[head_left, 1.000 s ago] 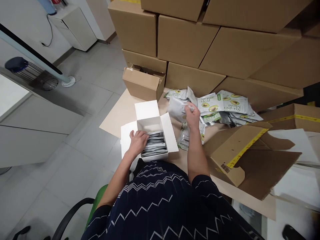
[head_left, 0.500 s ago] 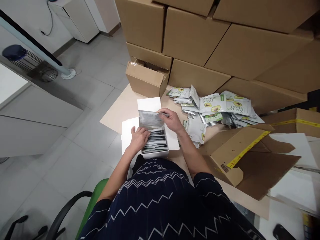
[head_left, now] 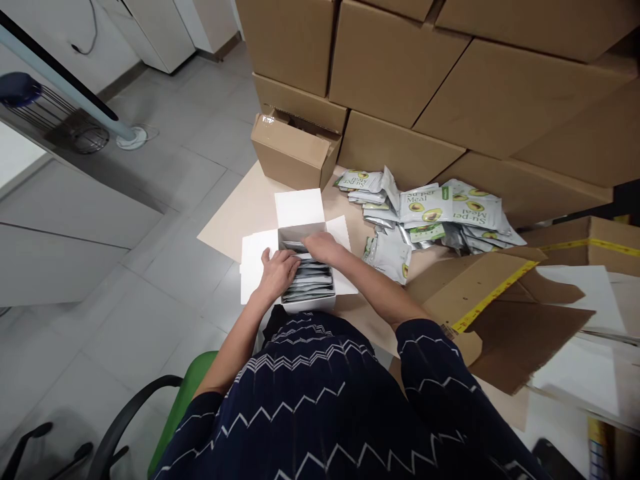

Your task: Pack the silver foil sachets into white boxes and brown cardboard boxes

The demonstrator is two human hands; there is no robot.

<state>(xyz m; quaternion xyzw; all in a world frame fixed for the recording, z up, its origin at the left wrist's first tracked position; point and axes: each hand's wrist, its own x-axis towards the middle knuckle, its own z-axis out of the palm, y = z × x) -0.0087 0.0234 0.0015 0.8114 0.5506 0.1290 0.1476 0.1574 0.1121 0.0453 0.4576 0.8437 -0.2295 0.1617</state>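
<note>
A white box (head_left: 309,305) with its flaps spread stands in front of me, holding a row of upright silvery pouches (head_left: 311,281). My left hand (head_left: 278,272) rests over the box's left edge, its fingertips on the pouches and its thumb raised apart. Inside the back part of the box is my right hand (head_left: 321,248), fingers bent down at a pouch (head_left: 295,246); its fingertips are hidden. To the right lie piles of white pouches with avocado pictures (head_left: 425,205) and a single loose pouch (head_left: 389,255).
Large cardboard boxes (head_left: 395,73) are stacked behind the table (head_left: 230,213). A smaller carton (head_left: 290,153) stands at the back left. An open carton with yellow tape (head_left: 480,307) is at the right. A green chair (head_left: 187,393) is at the lower left.
My right hand has lowered the pouch it held above the box down into the back of the box. My left hand has stayed on the pouches. The view has shifted slightly.
</note>
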